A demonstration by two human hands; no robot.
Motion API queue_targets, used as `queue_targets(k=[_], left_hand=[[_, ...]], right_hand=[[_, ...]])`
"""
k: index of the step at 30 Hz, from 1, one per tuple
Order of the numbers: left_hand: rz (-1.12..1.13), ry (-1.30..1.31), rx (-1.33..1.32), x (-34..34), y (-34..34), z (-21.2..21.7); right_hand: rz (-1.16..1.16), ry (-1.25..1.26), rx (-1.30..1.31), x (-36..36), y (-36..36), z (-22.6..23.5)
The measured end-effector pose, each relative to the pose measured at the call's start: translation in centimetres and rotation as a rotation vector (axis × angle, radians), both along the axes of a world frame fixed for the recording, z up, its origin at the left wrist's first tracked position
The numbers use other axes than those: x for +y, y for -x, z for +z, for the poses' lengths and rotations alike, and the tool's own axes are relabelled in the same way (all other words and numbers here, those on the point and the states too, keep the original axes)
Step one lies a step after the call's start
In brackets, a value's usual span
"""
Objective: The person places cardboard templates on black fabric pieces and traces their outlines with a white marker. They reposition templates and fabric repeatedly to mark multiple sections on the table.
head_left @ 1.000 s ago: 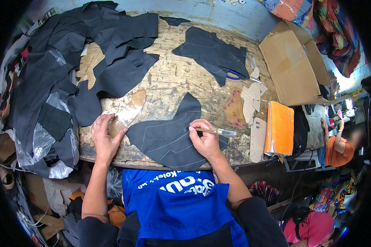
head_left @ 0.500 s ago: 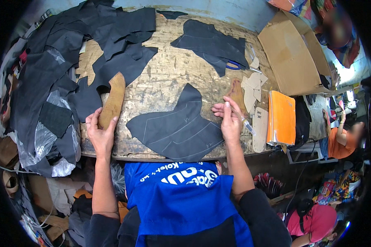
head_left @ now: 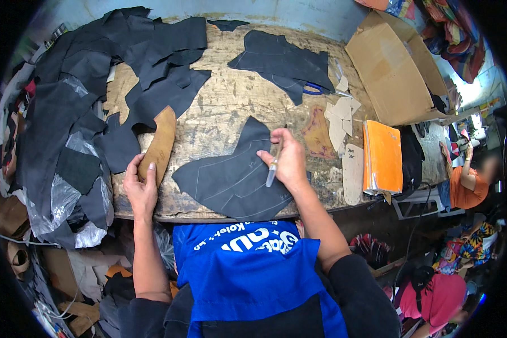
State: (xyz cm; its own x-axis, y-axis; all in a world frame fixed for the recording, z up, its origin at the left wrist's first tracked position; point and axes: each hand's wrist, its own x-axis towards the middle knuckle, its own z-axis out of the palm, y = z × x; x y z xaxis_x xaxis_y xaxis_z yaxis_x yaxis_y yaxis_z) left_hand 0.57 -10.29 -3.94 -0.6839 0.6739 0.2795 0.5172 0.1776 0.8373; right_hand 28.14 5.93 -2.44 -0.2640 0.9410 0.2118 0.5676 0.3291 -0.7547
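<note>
My left hand (head_left: 141, 185) grips the lower end of a curved brown pattern template (head_left: 163, 141), thumb on top and fingers at its left edge. The template slants up over the wooden table, left of a large black leather-like piece (head_left: 222, 174) marked with pale drawn lines. Between the thumb and fingers of my right hand (head_left: 290, 160) is a slim pen with a clear barrel (head_left: 272, 170). This hand is above the right part of the black piece and hides some of it. I cannot tell whether the pen tip touches the material.
Black sheets (head_left: 163, 42) are heaped at the left, partly over clear plastic (head_left: 62, 194). Another marked black piece (head_left: 284, 59) lies farther back, near blue-handled scissors (head_left: 312, 88). Pale templates (head_left: 339, 121), an orange folder (head_left: 383, 158) and a cardboard box (head_left: 386, 70) stand right. People are beyond.
My right hand has moved left with the pen, from the black piece's right edge to above it. My left hand and the brown template have shifted slightly right and nearer.
</note>
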Motion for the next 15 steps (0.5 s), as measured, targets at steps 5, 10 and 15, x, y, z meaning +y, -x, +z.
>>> queue_targets(k=[5,10,15], left_hand=[[0.003,-0.028,0.026,0.2,-0.1,-0.2],[-0.016,0.003,0.019,0.2,-0.2,0.0],[-0.046,0.099,0.071,0.1,-0.2,0.7]], right_hand=[[0.044,0.137,-0.016,0.2,2.0,0.6],[0.082,-0.147,-0.076,1.7,2.8,0.8],[0.230,0.169,0.126,3.7,2.8,0.9]])
